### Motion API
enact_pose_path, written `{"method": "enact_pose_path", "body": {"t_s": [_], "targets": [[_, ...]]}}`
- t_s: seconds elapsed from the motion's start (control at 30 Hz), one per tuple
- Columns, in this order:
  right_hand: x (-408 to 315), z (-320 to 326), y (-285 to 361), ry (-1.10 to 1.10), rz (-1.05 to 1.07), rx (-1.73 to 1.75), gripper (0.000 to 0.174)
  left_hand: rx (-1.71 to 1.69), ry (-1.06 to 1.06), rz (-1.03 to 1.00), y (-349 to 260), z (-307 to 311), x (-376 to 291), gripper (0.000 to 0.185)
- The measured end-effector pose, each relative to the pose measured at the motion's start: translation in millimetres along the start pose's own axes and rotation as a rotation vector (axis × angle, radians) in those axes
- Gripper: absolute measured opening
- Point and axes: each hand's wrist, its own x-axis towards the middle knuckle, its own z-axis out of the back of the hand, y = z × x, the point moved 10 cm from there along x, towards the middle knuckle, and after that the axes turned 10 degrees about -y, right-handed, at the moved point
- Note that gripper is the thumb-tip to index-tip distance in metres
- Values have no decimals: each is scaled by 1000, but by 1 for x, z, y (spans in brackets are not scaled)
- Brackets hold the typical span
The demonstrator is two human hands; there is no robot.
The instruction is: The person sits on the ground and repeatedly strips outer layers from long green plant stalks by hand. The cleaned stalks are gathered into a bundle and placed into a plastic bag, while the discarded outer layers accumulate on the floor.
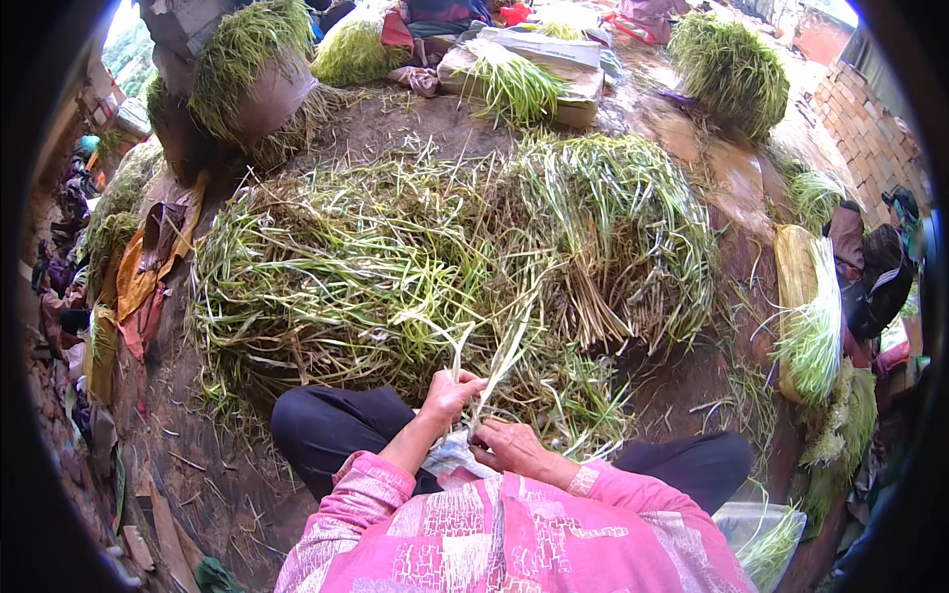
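My left hand (447, 394) is raised over my lap, its thumb and fingers closed on pale green leafy stems. Close beside it on the right, my right hand (511, 447) pinches the lower end of long green stems (510, 356) that lean up and to the right. In front of my knees lies a wide tangled heap of green plants (348, 274), with brownish stems mixed in. On its right side rests a neater bundle (600, 222), leaves towards the far side and pale stalks towards me.
Wrapped blocks with leafy stalks (519, 81) stand at the far side. Plant bundles sit at upper left (245, 74) and upper right (730, 74). A yellow wrapped bundle (797, 311) lies at right, near a person in dark clothes (878, 274). Orange cloth (137, 278) lies at left.
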Motion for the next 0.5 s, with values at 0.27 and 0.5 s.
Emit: {"method": "enact_pose_path", "body": {"t_s": [0.27,0.5], "targets": [[-13,-5,-63,-104,-788,707,25,-109,10,-93,-9,0,-20,10],[18,41,-70,-386,-714,979,22,-277,129,-177,-45,-10,-67,13]]}}
